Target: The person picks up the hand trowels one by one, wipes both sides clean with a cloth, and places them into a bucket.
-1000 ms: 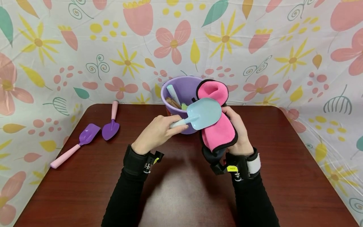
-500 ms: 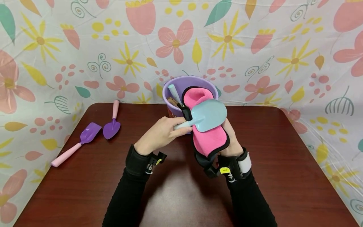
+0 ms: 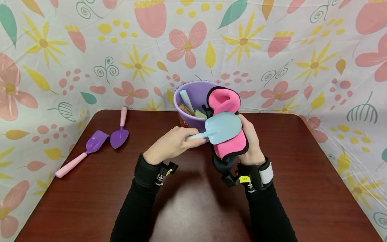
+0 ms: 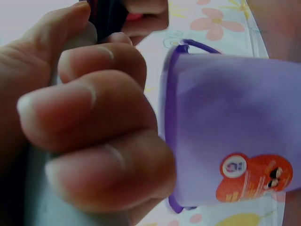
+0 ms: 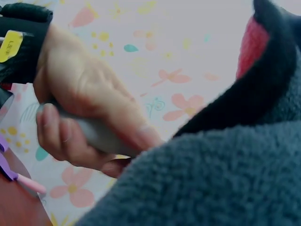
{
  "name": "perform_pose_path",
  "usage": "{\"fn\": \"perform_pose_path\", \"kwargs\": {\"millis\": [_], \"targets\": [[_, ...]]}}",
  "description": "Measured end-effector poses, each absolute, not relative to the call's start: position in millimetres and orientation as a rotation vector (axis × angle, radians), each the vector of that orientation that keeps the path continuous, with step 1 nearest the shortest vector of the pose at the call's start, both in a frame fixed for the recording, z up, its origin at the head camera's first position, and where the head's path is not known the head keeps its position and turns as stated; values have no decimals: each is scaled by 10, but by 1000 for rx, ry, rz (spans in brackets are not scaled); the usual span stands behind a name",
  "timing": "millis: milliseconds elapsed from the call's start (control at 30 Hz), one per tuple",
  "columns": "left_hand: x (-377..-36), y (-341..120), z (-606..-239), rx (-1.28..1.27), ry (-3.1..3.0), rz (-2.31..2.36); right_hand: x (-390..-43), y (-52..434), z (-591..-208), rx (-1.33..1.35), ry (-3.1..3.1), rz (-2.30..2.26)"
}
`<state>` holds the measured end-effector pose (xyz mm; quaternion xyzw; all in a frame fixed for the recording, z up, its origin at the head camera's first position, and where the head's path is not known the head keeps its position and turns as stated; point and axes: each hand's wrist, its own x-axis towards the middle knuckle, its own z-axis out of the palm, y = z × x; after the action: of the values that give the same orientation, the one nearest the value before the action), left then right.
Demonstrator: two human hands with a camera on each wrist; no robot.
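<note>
Just above the middle of the table (image 3: 193, 201), from the head view, my left hand (image 3: 172, 144) is curled round the handle of the pale blue shovel (image 3: 222, 129), its long axis running left to right with the blade lying on the pink cloth (image 3: 231, 146). My right hand (image 3: 252, 141) cups that cloth from behind, fingers wrapped round it. Right behind both sits the purple bucket (image 3: 196, 97), holding a few more toy tools, one pale blue handle poking up. Far left lie two purple shovels (image 3: 118, 134).

Left wrist view: my fingers (image 4: 94, 127) clench tight, the bucket (image 4: 235, 127) just beyond.

Right wrist view: the cloth's dark backing (image 5: 225, 179) fills the frame, my left hand (image 5: 84, 113) gripping the grey-blue handle (image 5: 101, 134).
</note>
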<state>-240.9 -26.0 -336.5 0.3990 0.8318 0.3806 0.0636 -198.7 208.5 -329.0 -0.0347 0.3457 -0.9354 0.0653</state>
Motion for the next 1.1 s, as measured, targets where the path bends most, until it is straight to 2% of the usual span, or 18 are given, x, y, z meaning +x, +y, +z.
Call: {"fn": "perform_pose_path", "kwargs": {"millis": [533,767,1100], "targets": [[-2444,-305,-3364,1146,2600,1110,-2002,2184,-3246,-295,726,-2905],[-2423,-289,-3357,1259,2715,1160,-1949,2212,-3194,-311,780,-2856],[-2433,-270,-3383,1267,2825,1222,-1954,2177,-3201,-236,823,-2714]]}}
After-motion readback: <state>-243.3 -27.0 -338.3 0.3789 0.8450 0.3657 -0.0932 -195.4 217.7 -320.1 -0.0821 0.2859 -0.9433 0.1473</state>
